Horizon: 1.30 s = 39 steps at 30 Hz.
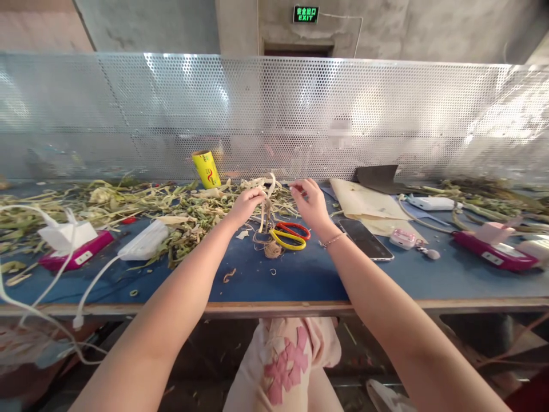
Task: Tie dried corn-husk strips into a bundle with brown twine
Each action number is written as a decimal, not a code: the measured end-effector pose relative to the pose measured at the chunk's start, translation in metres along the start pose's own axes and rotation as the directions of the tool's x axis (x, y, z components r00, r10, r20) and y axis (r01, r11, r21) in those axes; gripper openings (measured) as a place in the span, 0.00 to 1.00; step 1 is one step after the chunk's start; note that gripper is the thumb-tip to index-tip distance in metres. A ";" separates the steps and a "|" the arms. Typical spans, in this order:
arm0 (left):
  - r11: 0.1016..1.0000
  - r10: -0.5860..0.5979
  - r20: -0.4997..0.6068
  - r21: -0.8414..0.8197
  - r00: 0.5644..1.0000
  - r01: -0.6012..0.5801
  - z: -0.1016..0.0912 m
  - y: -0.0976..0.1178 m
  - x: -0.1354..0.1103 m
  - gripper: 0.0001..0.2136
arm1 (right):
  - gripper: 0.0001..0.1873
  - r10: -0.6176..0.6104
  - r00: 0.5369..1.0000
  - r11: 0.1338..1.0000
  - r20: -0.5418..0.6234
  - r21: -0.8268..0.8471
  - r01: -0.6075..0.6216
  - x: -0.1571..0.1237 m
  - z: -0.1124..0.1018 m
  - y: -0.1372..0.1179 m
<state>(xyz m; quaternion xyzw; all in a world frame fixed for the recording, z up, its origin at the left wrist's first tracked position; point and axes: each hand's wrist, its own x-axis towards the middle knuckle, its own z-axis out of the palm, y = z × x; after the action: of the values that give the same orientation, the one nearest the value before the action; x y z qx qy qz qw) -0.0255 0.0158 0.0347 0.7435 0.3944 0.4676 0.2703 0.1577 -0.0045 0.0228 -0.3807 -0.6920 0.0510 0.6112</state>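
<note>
My left hand (249, 205) is closed around a small bunch of pale dried plant strips (271, 186), whose ends stick up and hang below the fingers. To its right, my right hand (309, 201) is raised with bent fingers and a slight gap by the thumb; I see nothing in it. Between and below the hands lie scissors (294, 235) with red and yellow handles, beside a small ball of brown twine (273, 249). Heaps of dried leaves and stalks (193, 209) spread behind and left of my left hand.
A yellow can-like tube (206, 169) stands at the back before a perforated metal screen (300, 109). At right are a phone (366, 240), beige paper (364, 200), an earphone case (403, 238) and a magenta power strip (493, 252). A white adapter (144, 239) with cables lies left.
</note>
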 end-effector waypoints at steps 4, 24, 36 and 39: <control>0.997 0.053 0.145 0.043 0.988 -0.060 0.002 0.013 -0.007 0.07 | 0.14 0.259 0.921 0.917 0.292 0.225 -0.329 -0.001 0.011 0.009; 0.877 0.313 -0.112 0.416 0.943 -0.241 0.003 0.017 -0.010 0.12 | 0.10 -0.112 0.827 0.791 0.551 -0.455 0.410 -0.004 0.003 -0.002; 0.997 0.078 -0.197 -0.011 0.977 -0.082 0.042 -0.001 -0.014 0.11 | 0.12 0.046 0.996 0.977 0.079 -0.210 -0.029 -0.006 0.012 0.007; 0.982 0.012 -0.186 -0.185 0.982 -0.047 0.043 -0.004 -0.011 0.10 | 0.11 0.057 0.994 0.985 0.097 -0.165 -0.041 -0.009 0.016 0.008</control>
<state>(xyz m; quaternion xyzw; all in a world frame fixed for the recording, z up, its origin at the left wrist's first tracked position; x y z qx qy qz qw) 0.0092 0.0074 0.0087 0.6740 0.3605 0.5734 0.2949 0.1469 0.0026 0.0076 -0.4432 -0.7145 0.0287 0.5405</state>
